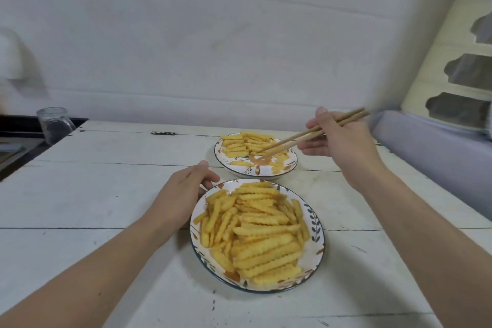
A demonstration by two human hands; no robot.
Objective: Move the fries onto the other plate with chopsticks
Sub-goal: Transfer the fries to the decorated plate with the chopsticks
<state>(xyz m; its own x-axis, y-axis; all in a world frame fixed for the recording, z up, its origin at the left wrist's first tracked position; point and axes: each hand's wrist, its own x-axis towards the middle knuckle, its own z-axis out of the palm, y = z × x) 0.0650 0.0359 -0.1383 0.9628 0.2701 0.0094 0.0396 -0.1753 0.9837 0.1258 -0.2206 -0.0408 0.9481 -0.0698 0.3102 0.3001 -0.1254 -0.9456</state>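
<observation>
A near plate (315, 224) with a leaf pattern carries a big heap of crinkle-cut fries (258, 231). Behind it a far plate (239, 168) of the same pattern carries a smaller lot of fries (243, 144), laid in rows at its back left. My right hand (338, 141) holds a pair of wooden chopsticks (306, 136); their tips hover over the middle of the far plate and no fry shows between them. My left hand (183, 194) rests at the near plate's left rim, with its fingers curled against the edge.
Both plates stand on a white plank table (106, 194). A clear glass jar (54, 124) stands at the table's back left corner beside a dark counter. A grey padded bolster (436, 152) runs along the right side. A white wall rises behind the table.
</observation>
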